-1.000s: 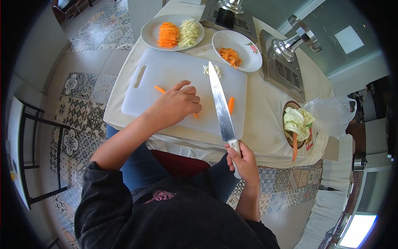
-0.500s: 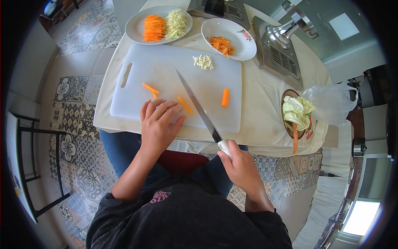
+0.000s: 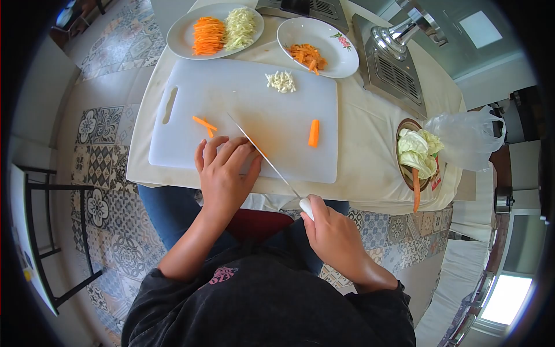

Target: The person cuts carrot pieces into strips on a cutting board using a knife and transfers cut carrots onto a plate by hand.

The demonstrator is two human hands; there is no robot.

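Note:
My right hand (image 3: 330, 234) grips the white handle of a knife (image 3: 267, 159), whose blade slants up and left over the white cutting board (image 3: 196, 87). Beside the blade, my left hand (image 3: 226, 173) rests at the board's near edge with fingers bent; the carrot piece under its fingertips is hidden. Thin carrot pieces (image 3: 204, 123) lie just beyond that hand. A thicker carrot piece (image 3: 314, 133) sits at the board's right, and a small pile of chopped white bits (image 3: 281, 81) near its far edge.
Behind the board are a plate (image 3: 179, 36) of shredded carrot and pale green shreds, and a flowered dish (image 3: 329, 62) with carrot scraps. A metal stove (image 3: 393, 69) stands at right, near a bowl (image 3: 404, 125) with cabbage and a carrot, and a plastic bag (image 3: 468, 139).
The left hand has moved onto the carrot piece near the board's front edge. The knife has swung left and turned edge-down beside those fingers. The view has shifted slightly.

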